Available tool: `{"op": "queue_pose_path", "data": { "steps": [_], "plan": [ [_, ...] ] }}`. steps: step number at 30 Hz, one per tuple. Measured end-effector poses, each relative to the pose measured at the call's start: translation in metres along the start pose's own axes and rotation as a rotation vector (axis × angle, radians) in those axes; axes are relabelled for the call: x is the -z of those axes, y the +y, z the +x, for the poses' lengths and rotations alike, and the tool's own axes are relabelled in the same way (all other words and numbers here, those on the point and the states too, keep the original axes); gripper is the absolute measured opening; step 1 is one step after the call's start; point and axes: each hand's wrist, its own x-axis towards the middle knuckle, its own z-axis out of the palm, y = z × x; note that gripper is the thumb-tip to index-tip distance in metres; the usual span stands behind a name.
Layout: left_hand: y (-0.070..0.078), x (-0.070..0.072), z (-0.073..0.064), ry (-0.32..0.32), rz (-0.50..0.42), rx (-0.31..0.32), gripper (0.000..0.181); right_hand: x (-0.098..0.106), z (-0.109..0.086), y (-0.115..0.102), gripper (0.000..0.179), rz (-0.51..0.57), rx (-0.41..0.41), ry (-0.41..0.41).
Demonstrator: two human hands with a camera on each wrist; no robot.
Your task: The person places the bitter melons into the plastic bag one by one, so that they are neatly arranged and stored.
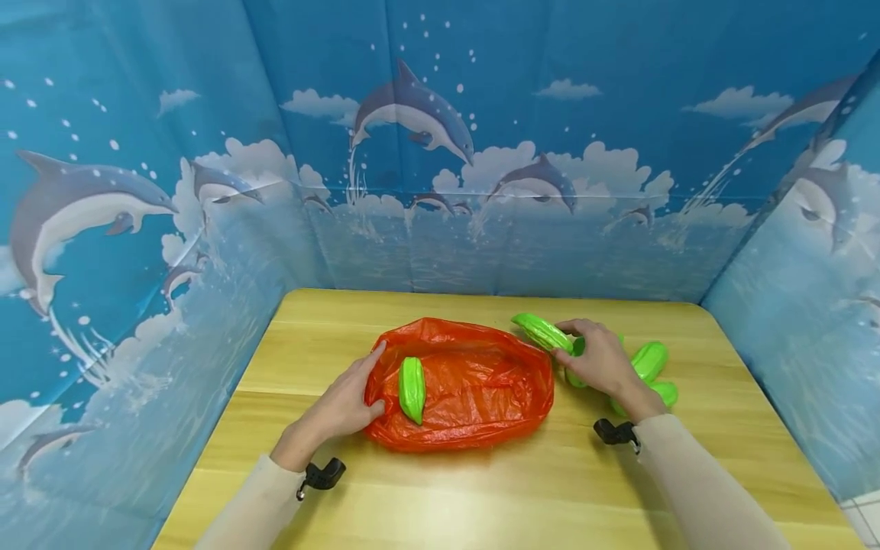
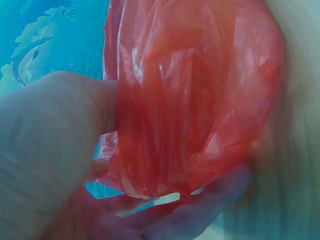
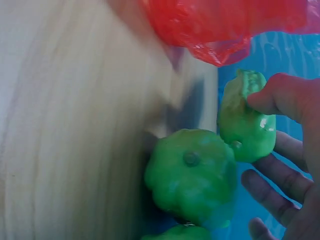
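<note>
A red plastic bag (image 1: 474, 382) lies spread with its mouth facing up on the table, one green bitter melon (image 1: 412, 389) inside near its left side. My left hand (image 1: 340, 401) holds the bag's left rim, thumb over the edge and fingers along the outside; the left wrist view shows the red film (image 2: 175, 100) between them. Just beyond the bag's right edge, my right hand (image 1: 601, 363) pinches another bitter melon (image 1: 541, 331) between thumb and fingers. In the right wrist view this ridged melon (image 3: 247, 120) is raised beside a rounder-looking one (image 3: 192, 175).
Several more green bitter melons (image 1: 649, 360) lie beside and partly under my right forearm. The wooden-topped table (image 1: 440, 504) is bounded at the back and sides by a blue dolphin-print curtain (image 1: 440, 244). A black wrist camera (image 1: 615, 432) sits on each wrist.
</note>
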Motion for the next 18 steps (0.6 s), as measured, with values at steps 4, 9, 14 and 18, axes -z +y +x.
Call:
{"op": "queue_pose_path", "data": {
  "steps": [4,9,14,18],
  "plan": [
    [0.000,0.003,0.005,-0.012,0.004,-0.005,0.107,0.006,0.000,-0.001,0.057,0.027,-0.006,0.020],
    [-0.002,0.002,0.003,-0.013,0.010,-0.017,0.107,0.011,-0.005,-0.004,0.056,0.052,-0.025,0.039],
    [-0.001,0.003,0.005,-0.022,0.014,-0.032,0.107,0.016,-0.009,-0.006,0.054,0.068,-0.010,0.087],
    [-0.001,0.004,0.005,-0.026,0.007,-0.030,0.107,0.017,-0.010,-0.007,0.052,0.075,0.024,0.122]
  ]
}}
